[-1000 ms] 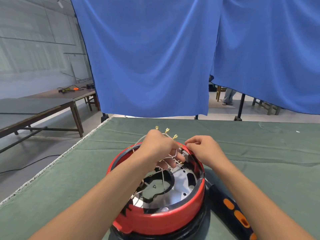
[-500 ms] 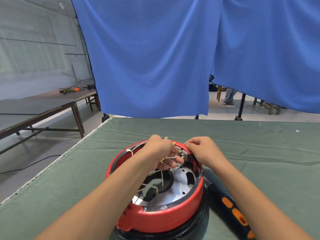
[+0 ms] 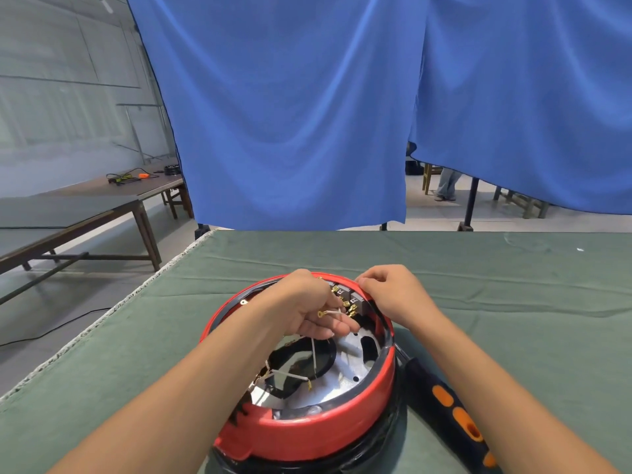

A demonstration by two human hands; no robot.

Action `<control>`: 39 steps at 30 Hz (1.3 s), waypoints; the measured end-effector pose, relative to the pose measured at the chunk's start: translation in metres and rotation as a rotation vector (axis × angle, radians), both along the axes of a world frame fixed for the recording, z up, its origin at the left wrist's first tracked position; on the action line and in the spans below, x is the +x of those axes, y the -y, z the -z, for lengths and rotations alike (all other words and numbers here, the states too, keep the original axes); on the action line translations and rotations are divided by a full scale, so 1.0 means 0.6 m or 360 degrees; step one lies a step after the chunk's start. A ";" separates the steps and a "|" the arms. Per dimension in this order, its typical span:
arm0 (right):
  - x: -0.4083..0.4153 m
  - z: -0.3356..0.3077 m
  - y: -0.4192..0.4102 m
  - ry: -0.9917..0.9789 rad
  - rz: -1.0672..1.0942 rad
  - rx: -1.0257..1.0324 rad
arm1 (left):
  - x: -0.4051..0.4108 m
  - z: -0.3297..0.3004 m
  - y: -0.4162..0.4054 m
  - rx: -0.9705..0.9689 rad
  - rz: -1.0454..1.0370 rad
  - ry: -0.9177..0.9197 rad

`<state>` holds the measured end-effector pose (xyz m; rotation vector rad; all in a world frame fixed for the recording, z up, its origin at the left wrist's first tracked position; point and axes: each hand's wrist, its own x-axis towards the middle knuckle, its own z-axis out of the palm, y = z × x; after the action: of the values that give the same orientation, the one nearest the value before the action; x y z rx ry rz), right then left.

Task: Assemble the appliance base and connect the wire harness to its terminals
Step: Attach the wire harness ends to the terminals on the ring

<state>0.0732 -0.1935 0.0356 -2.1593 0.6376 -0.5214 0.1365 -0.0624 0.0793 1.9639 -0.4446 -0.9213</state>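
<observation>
Left hand (image 3: 307, 311) curls around the white wire harness (image 3: 330, 313), brass lugs poking out by the terminals (image 3: 347, 297) at the base's one o'clock. Right hand (image 3: 393, 295) pinches the red appliance base (image 3: 307, 429) rim there. Base sits on the green table (image 3: 136, 336); a screwdriver (image 3: 451, 408) lies at its four o'clock.

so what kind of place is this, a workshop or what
Probably a workshop or assembly bench, perhaps set up for recording: a green cloth-covered table holding a red appliance base, a screwdriver beside it, blue curtains behind, and a wooden workbench with tools to the left.
</observation>
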 end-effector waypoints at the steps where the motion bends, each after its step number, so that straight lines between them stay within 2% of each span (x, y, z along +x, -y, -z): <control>1: 0.000 0.000 0.000 -0.0001 0.0001 -0.0001 | -0.001 -0.005 0.001 0.0004 0.0022 -0.0004; 13: 0.002 0.003 -0.001 0.0022 0.0020 0.0017 | -0.022 0.024 0.003 -0.0257 -0.0186 -0.0150; 39: -0.002 0.000 -0.008 -0.0049 0.0053 -0.0147 | -0.027 0.028 -0.002 -0.0260 -0.0185 -0.0121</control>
<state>0.0722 -0.1887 0.0354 -2.2505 0.6788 -0.5459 0.1205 -0.0610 0.0623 1.7812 -0.3471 -0.8553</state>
